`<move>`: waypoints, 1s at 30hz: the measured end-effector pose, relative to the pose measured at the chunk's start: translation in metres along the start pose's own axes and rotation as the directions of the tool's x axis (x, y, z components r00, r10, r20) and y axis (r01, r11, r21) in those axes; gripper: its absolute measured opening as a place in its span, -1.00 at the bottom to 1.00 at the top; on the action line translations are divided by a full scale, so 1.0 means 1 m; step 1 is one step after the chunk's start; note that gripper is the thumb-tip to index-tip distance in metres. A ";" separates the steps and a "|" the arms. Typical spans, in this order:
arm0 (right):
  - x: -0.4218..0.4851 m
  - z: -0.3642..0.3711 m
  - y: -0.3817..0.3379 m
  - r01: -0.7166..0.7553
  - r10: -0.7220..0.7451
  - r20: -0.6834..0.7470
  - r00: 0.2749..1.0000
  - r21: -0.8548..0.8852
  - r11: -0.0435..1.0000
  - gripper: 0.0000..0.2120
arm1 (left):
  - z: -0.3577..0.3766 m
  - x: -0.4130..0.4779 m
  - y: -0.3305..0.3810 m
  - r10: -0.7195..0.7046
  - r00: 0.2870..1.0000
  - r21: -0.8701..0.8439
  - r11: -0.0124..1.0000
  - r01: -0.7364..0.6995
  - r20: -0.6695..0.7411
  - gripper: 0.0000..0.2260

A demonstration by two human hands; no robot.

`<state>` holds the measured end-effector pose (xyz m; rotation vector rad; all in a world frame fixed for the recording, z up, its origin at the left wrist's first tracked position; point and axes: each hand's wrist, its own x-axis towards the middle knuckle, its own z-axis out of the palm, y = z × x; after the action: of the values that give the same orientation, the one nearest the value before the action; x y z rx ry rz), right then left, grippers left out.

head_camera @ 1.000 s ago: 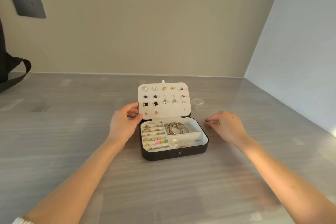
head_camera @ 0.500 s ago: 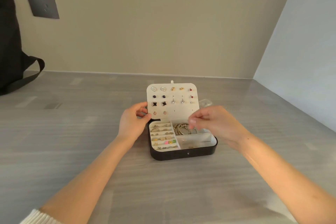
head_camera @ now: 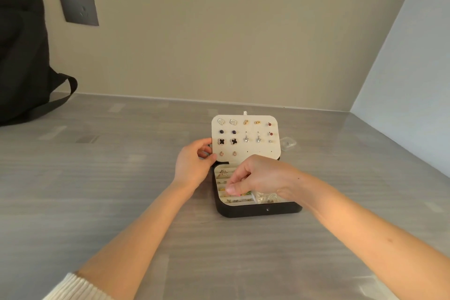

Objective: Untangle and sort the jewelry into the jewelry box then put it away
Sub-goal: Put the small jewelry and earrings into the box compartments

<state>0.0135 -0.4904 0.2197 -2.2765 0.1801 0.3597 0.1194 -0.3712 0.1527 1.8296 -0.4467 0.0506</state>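
Observation:
A black jewelry box with a cream lining stands open on the grey counter. Its upright cream earring panel carries several pairs of studs and drop earrings. My left hand grips the panel's left edge. My right hand hovers over the ring rows on the box's left side, fingers curled with thumb and fingertips together; whether they pinch a piece is hidden. Rings lie in the front row, and a clear bag sits in the front right compartment. The hand covers the back right compartment.
A small clear plastic case lies on the counter behind the box at the right. A black bag with a strap stands at the far left against the wall. A dark wall socket is above. A white side wall bounds the right.
My right hand moved from the counter right of the box over the back right compartment, then across to the ring rows. The left hand stayed on the panel's edge. The view shifted.

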 end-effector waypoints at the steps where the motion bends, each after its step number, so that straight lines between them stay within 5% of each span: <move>1: 0.001 0.001 0.000 -0.009 0.009 -0.003 1.000 -0.015 1.000 -0.98 | 0.000 0.000 0.000 0.001 1.000 0.002 1.000 -0.001 0.001 -0.68; 11: 0.001 0.006 0.005 0.084 -0.090 -0.103 0.991 -0.062 0.995 -0.89 | 0.000 -0.001 0.001 -0.002 1.000 0.006 1.000 0.002 0.003 -0.68; 17: -0.011 -0.006 0.010 0.190 -0.169 -0.175 0.970 0.113 0.975 -0.93 | 0.000 -0.002 0.001 -0.012 1.000 0.006 1.000 0.012 0.007 -0.68; 20: -0.004 -0.049 0.033 0.237 -0.136 -0.550 0.824 0.117 0.964 -0.87 | 0.000 -0.001 0.000 -0.018 1.000 0.011 1.000 0.018 0.006 -0.69; 22: 0.016 -0.081 0.065 0.021 -0.116 -0.752 0.648 -0.135 0.991 -0.79 | 0.000 -0.002 0.001 -0.028 1.000 0.003 1.000 0.028 -0.001 -0.69; 23: 0.027 -0.093 0.081 -0.121 -0.116 -0.760 0.640 -0.249 0.961 -0.72 | 0.000 -0.002 0.001 -0.033 0.999 0.000 0.999 0.033 -0.002 -0.70; 25: 0.050 -0.109 0.108 -0.263 -0.106 -0.646 0.756 -0.448 0.854 -0.56 | 0.001 -0.001 0.001 -0.044 0.999 0.010 0.999 0.044 0.001 -0.72; 27: 0.066 -0.115 0.120 -0.231 -0.109 -0.496 0.862 -0.573 0.786 -0.43 | 0.002 0.000 -0.001 -0.070 0.998 0.045 0.996 0.070 0.004 -0.74; 30: 0.082 -0.118 0.127 -0.170 -0.113 -0.397 0.911 -0.611 0.773 -0.44 | 0.003 0.001 -0.003 -0.098 0.995 0.091 0.991 0.097 0.010 -0.75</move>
<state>0.0841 -0.6643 0.1787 -3.0206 0.3550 -0.0876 0.1211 -0.3735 0.1495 1.9400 -0.3701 -0.0098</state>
